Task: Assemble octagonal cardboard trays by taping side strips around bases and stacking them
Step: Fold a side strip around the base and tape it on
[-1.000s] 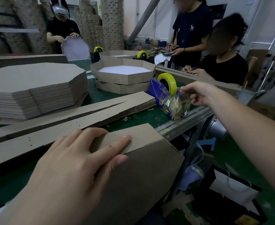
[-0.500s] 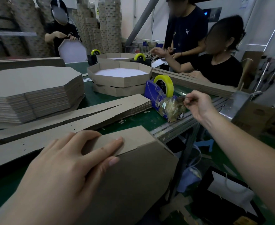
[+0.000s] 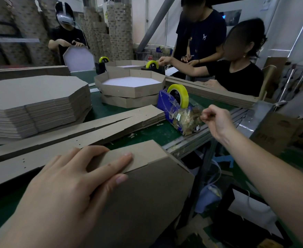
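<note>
**A:** Nearest to us, what is the left hand (image 3: 71, 190) doing?

**B:** It lies flat, fingers straight and slightly spread, pressing the side strip (image 3: 143, 154) where it folds over the base (image 3: 147, 203). This half-made tray leans at the near edge of the table (image 3: 156, 129), its base tilted toward the wearer. The strip's long axis runs along the top edge, low left to high right.

**A:** And the right hand (image 3: 217, 120)?

**B:** Farther out, at the tape dispenser (image 3: 166, 102). Thumb and forefinger are pinched together, the other fingers curled, seemingly on a tape end (clear, so hard to make out). To do it well, I judge: draw the tape taut, tear it cleanly at the cutter, and hold the left hand firm so the corner does not gape.

**A:** Beyond?

**B:** Loose strips (image 3: 75, 138) lying the same way, then finished trays (image 3: 129, 86), stacked.
</note>
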